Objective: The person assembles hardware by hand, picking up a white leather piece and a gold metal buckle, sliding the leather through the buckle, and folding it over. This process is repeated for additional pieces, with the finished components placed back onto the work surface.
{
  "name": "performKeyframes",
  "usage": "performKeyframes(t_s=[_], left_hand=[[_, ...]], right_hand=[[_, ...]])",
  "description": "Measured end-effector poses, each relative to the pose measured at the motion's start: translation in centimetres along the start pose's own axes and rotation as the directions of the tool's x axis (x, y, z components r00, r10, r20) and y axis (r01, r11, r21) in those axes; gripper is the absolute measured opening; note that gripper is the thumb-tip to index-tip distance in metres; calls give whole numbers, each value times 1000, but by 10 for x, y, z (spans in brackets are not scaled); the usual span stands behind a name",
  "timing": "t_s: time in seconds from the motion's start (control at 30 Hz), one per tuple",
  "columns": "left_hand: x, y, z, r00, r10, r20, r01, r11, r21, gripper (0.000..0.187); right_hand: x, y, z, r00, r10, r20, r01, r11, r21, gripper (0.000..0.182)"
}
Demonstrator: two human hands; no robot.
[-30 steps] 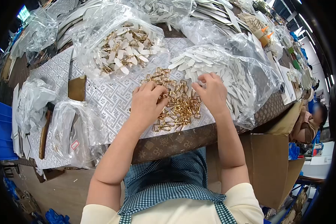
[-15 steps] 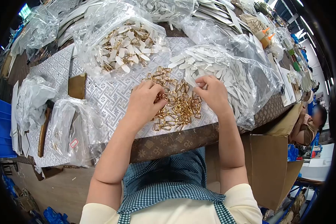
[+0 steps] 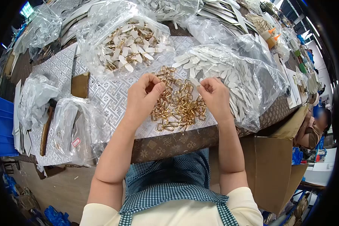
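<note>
Gold swivel clasps [image 3: 180, 109] lie in a loose pile on the patterned sheet between my hands. At the pile's left edge is my left hand [image 3: 142, 97], its thumb and fingers curled together in a pinch. Whatever that pinch holds, if anything, is hidden. On the other side, my right hand [image 3: 216, 98] is closed on a white strip [image 3: 194, 81], which sticks out to the left from its fingertips. Just beyond that hand, many similar white strips [image 3: 237, 84] spill from a clear plastic bag.
An open clear bag [image 3: 88, 51] holds clasps with white tabs attached [image 3: 130, 49]. At left are a hammer [image 3: 46, 130], a plastic bag with a red label [image 3: 76, 142] and a blue bin [image 3: 3, 126]. A cardboard box [image 3: 271, 165] stands at right, near another person [image 3: 312, 130].
My left hand has lifted slightly from the clasps, its fingers drawing together. My right hand keeps the white strip and has shifted very little.
</note>
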State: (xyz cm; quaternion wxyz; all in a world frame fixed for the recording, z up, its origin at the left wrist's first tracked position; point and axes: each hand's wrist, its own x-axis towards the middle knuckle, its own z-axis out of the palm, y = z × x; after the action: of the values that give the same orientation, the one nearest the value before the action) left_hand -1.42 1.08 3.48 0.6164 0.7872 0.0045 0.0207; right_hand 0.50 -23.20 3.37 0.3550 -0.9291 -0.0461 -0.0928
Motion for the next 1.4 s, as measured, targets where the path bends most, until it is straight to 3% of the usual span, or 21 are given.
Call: performKeyframes(t_s=[0.1,0.2,0.3,0.4,0.53,0.63,0.67,0.77,0.83,1.0,1.13,1.17,1.33,1.4], left_hand=[[4,-12,2,998,59,19,-58,998,-39,17],[4,-11,3,999,-3,50,9,993,-120,16],[1,-2,1,993,-75,95,95,970,-224,17],[2,-5,2,991,-88,104,115,949,-294,21],[6,-10,1,969,-157,192,231,851,-472,25],[7,-12,1,979,-75,191,155,879,-451,27],[7,-13,2,985,-39,169,113,884,-454,27],[8,-17,4,991,46,127,12,906,-424,27],[12,-24,2,988,76,135,-24,937,-348,26],[4,-11,5,981,61,186,26,901,-433,21],[2,-6,3,977,55,208,26,930,-367,21],[1,-6,3,975,41,220,35,943,-331,21],[1,-1,-5,954,19,300,137,861,-490,21],[3,0,-12,942,2,335,182,835,-519,21]], right_hand=[[-1,0,0,998,-3,60,-2,996,84,17],[-2,5,7,993,83,87,-110,923,370,17],[-1,5,4,987,118,113,-155,894,421,18],[-3,6,0,999,46,23,-51,953,299,17],[-15,-13,0,958,-113,-263,159,974,163,12],[-28,-28,3,991,-26,-133,75,924,374,11],[-34,-31,3,998,19,-67,3,949,316,12],[-42,-46,13,973,-160,-164,203,934,294,18],[-45,-57,15,989,-94,-118,131,925,358,17],[-41,-67,34,987,-29,-159,88,919,384,16],[-37,-62,49,908,-256,-332,286,957,41,10],[-39,-62,51,924,-216,-316,252,964,79,10],[-39,-72,47,979,-49,-197,111,941,321,14],[-37,-71,43,999,-10,-40,27,893,449,15]])
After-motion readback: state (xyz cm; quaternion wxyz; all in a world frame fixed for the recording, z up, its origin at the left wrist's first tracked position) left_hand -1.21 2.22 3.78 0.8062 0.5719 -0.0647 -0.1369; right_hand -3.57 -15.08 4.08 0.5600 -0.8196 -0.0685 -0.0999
